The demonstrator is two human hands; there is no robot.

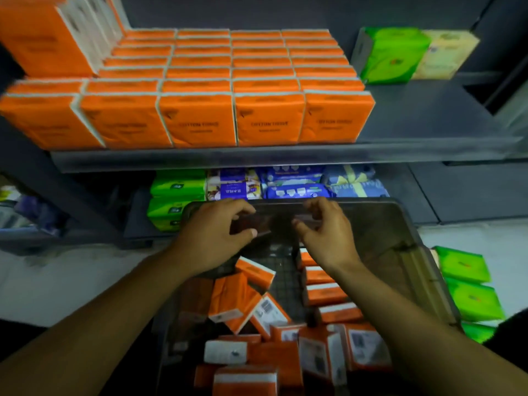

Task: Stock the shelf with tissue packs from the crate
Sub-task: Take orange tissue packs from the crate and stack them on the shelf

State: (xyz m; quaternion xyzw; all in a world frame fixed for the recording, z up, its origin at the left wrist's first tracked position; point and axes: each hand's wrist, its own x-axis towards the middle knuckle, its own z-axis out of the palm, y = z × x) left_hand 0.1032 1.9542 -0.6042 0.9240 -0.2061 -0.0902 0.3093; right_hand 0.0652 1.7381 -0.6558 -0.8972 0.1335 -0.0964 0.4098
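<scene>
Your left grip (217,232) and right grip (325,230) both hung over the far end of the crate (380,221), approx. level w/ each other and a little apart. Each had fingers and thumb loosely half-curled w/ nothing held. Whether the fingertips touched the crate's far rim I couldn't tell, too blurred. The loose tissue packs (323,294) lay in the crate below and behind your wrists. They were all orange, well over a dozen, jumbled on the left and centre. 4 sat in a rough row along the right wall. An exact count wasn't possible. On the shelf (414,118) above, the stocked orange packs (197,121) stood 5 across in the front row. There were approx. 7 rows deep behind the right 4 columns, and a taller stack (43,35) stood at the back left. The right part of that shelf held 1 green pack (391,55) touching 1 pale yellow pack (445,55). On the lower shelf were 3 green packs stacked (174,198), 1 purple pack (231,187), 2 blue packs (294,184) and 1 blue ribbon-print pack (354,181). On the floor just right of the crate lay 3 more green packs (471,298).
</scene>
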